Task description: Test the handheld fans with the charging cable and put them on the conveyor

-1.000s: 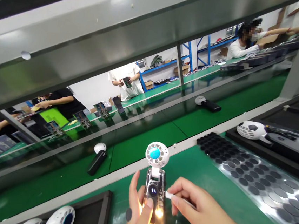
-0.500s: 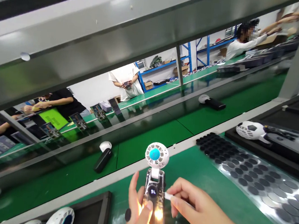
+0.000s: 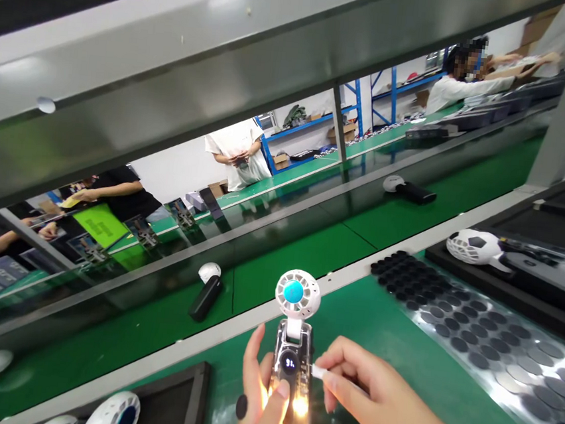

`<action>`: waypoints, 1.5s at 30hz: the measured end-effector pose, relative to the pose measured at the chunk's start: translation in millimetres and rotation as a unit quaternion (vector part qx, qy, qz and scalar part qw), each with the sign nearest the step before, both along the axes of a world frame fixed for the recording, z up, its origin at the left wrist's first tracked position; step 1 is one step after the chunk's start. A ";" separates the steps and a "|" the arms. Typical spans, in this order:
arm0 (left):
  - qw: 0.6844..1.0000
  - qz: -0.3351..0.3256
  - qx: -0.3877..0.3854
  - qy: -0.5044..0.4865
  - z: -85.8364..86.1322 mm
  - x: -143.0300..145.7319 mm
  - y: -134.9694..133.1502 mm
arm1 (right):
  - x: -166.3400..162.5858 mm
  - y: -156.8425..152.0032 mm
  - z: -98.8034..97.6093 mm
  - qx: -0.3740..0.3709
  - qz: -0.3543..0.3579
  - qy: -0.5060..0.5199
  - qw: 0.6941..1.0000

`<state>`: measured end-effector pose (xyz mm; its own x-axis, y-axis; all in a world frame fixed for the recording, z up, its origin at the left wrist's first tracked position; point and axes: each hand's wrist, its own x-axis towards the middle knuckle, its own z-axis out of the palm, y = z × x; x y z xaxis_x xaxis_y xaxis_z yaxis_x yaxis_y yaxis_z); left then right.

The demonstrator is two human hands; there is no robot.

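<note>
Handheld fan (image 3: 292, 346): upright above the green bench, white head on top, lit display facing the camera, likely for inspection.
Left hand (image 3: 259, 403): fingers clamped round the clear handle, thumb on its front.
Right hand (image 3: 369, 397): fingertips pinched on a thin white stick (image 3: 320, 372), tip touching the handle's right side.
Sheet of black pads (image 3: 456, 322): just right, within reach.
Conveyor fans (image 3: 207, 291): carried further right than a second ago; hands unmoved.

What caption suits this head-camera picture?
Left hand grips a lit handheld fan; right hand touches a white stick to it.
</note>
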<state>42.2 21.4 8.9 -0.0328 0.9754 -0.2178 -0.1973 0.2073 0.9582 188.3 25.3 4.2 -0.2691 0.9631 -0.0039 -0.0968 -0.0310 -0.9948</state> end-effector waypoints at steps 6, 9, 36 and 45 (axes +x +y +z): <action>0.999 -0.027 0.010 0.026 -4.1 -3.4 0.2 | 1.9 1.2 -0.3 0.015 0.019 -0.013 1.000; 0.999 -0.026 0.009 0.018 -4.9 -4.2 0.7 | 3.0 1.4 -0.6 0.018 0.018 -0.022 0.999; 0.998 -0.041 -0.014 0.042 -3.2 -4.9 1.6 | 1.1 1.4 -1.2 0.016 0.025 -0.008 1.000; 0.987 -0.088 0.048 0.124 -0.6 -4.3 0.7 | 2.1 3.5 -2.7 0.031 0.025 -0.031 0.999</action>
